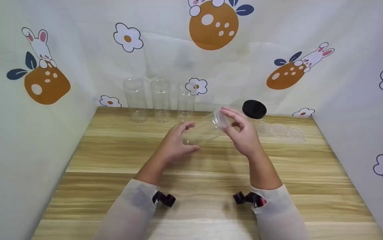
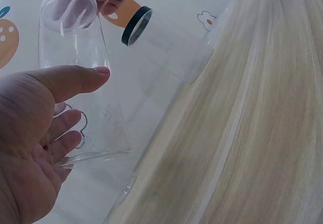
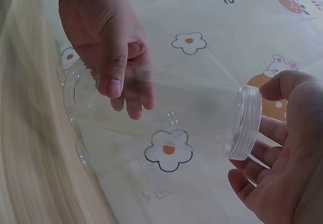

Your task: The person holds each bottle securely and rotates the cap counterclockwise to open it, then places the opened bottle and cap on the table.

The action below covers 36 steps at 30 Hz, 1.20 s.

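Observation:
A clear plastic jar is held tilted above the table between both hands. My left hand curves around its lower end, with the thumb on one side and the fingers on the other. The right hand grips the ridged mouth end between thumb and fingers. In the left wrist view, the jar's round base sits beside the left fingers. Through the clear wall the right fingers show behind the mouth.
Three clear open jars stand in a row at the back left. Toward the back right is a clear jar with a black lid, and several clear discs lie beside it. Patterned cloth walls the wooden table behind and at the sides.

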Each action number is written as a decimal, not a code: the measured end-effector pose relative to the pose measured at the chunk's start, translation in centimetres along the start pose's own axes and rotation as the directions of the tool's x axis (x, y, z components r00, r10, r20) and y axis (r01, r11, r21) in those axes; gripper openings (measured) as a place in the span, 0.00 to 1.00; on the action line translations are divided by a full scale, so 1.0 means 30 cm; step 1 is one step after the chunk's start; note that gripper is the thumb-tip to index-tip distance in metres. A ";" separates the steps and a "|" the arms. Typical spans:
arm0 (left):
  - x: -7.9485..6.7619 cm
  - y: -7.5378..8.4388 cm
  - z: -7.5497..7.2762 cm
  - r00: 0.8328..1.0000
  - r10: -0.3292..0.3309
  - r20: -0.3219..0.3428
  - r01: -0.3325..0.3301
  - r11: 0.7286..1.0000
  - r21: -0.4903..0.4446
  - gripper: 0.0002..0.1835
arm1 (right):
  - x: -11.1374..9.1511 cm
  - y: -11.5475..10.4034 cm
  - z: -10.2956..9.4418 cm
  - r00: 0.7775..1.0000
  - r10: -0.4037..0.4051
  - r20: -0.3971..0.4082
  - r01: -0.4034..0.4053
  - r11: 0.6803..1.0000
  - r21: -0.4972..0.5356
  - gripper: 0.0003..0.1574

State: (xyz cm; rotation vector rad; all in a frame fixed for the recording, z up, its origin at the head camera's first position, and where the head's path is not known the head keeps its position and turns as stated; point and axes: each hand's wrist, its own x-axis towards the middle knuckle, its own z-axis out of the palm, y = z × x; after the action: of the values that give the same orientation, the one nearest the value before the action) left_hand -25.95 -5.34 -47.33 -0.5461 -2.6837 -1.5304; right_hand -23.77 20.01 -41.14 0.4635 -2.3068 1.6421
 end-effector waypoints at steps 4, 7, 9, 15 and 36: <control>0.001 0.003 -0.002 1.000 0.002 0.001 -0.002 1.000 0.000 0.47 | 0.000 -0.002 -0.002 1.000 -0.016 0.024 0.015 0.999 0.041 0.34; 0.001 0.003 -0.003 1.000 0.001 -0.002 -0.001 1.000 0.000 0.47 | -0.002 -0.003 -0.003 0.999 -0.020 0.027 0.019 0.999 0.050 0.35; 0.002 0.003 -0.002 1.000 0.000 -0.003 0.000 1.000 0.000 0.46 | -0.002 -0.004 -0.003 0.999 -0.022 0.029 0.020 0.998 0.054 0.35; 0.000 0.000 -0.003 1.000 0.000 -0.001 0.000 1.000 -0.008 0.46 | -0.004 -0.003 -0.002 0.999 -0.015 0.034 0.013 0.998 0.064 0.33; -0.003 0.000 0.000 1.000 0.009 -0.005 -0.008 1.000 0.007 0.47 | 0.001 0.009 0.003 0.997 0.064 -0.039 -0.065 0.997 -0.046 0.30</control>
State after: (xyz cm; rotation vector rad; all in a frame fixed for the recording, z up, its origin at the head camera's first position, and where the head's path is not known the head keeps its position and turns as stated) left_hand -25.86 -5.36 -47.36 -0.5524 -2.6788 -1.5177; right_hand -23.92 19.98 -41.38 0.3488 -2.3505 1.6077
